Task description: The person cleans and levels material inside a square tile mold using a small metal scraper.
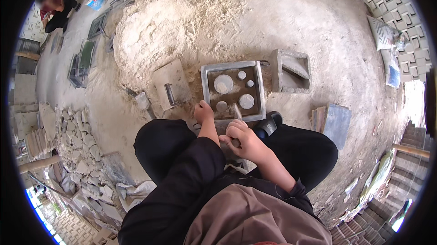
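Note:
A square grey casting frame [262,88] lies on the floor in front of me, filled with dark, smoothed moulding material. Several pale round discs of different sizes are set in its surface, the largest [223,84] at the far left. My right hand [243,139] is closed around the handle of a small trowel [237,111]. The trowel's blade is over the frame's near edge, beside a small disc [221,106]. At the frame's near left corner, my left hand [203,112] is closed, its fingers curled; what they hold, if anything, is hidden.
To the left lie a flat board with a handle [172,83] and a scoop-like tool [143,101]. A pale powder heap [152,31] spreads behind them. On the right are an open box [291,85] and stacked plates [337,122]. Another person [59,8] sits at the far left.

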